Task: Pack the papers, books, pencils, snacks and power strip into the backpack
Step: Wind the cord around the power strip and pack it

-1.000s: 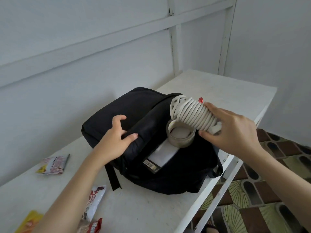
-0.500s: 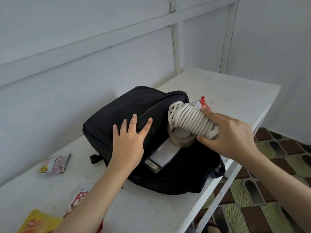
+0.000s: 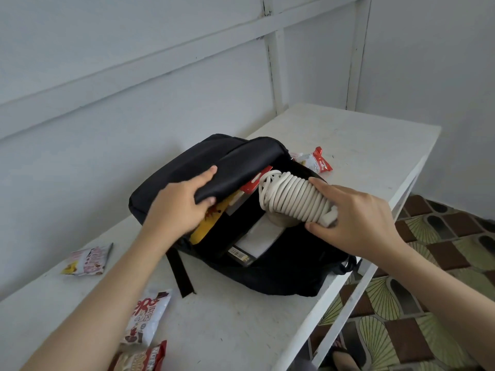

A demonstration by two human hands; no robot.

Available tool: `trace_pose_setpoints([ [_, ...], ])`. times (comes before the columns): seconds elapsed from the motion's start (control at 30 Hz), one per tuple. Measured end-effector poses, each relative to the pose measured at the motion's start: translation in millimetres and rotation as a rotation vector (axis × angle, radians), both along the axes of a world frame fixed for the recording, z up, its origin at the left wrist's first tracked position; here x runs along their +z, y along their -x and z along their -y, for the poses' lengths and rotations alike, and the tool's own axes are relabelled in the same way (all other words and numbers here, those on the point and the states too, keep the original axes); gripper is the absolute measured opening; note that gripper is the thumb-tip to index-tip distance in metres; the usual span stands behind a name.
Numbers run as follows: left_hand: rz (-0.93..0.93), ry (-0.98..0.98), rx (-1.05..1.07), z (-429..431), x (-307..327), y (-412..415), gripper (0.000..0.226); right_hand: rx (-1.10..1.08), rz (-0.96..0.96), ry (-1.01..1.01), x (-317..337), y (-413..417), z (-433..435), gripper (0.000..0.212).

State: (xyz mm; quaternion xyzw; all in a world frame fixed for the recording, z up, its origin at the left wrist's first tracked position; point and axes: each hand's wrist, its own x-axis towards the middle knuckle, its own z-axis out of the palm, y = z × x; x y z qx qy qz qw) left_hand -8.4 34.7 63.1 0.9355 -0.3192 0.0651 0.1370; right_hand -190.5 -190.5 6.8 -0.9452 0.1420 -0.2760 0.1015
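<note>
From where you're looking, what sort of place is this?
Probably a simple room in a home, though that's not certain: a plain white table against a pale panelled wall, a patterned tiled floor, and a black backpack lying open on it.

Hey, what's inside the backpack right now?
Inside the backpack: a yellow snack packet, a red packet, a white book. The right hand holds the cord-wrapped power strip over the opening. The lifted flap and strip hide the rest.
</note>
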Motion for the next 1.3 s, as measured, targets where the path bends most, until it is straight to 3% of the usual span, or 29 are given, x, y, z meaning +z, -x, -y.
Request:
trace_pose_setpoints([
  [0.27, 0.371, -0.299, 0.084, 7.4, -16.7, 15.0, 0.064, 0.049, -0.028, -0.02, -4.1, 4.8, -13.6, 0.08],
  [0.47, 0.346, -0.54, 0.186, 10.3, -40.1, 24.5, 0.11, 0.085, -0.047, -0.02, -7.8, 3.7, -24.3, 0.078],
  [0.57, 0.38, -0.48, 0.114, 6.4, -32.6, 19.3, 0.093, 0.094, -0.061, -0.019, -10.3, 4.4, -29.4, 0.077],
  [0.67, 0.288, -0.352, 0.034, 0.2, -16.2, 7.0, 0.078, 0.122, -0.09, 0.002, -13.2, 5.0, -35.3, 0.078],
  [0.87, 0.229, -0.183, -0.017, -0.8, 8.0, -1.3, 0.071, 0.176, -0.139, -0.052, 3.5, -2.9, -61.5, 0.078],
  [1.1, 0.267, -0.166, -0.011, -1.5, 14.9, 4.4, 0.074, 0.137, -0.227, -0.183, 12.0, -52.0, -88.4, 0.064],
  [1.3, 0.293, -0.148, -0.011, -8.5, 10.4, 5.0, 0.074, 0.073, -0.215, -0.287, 2.4, -67.2, -100.0, 0.064],
])
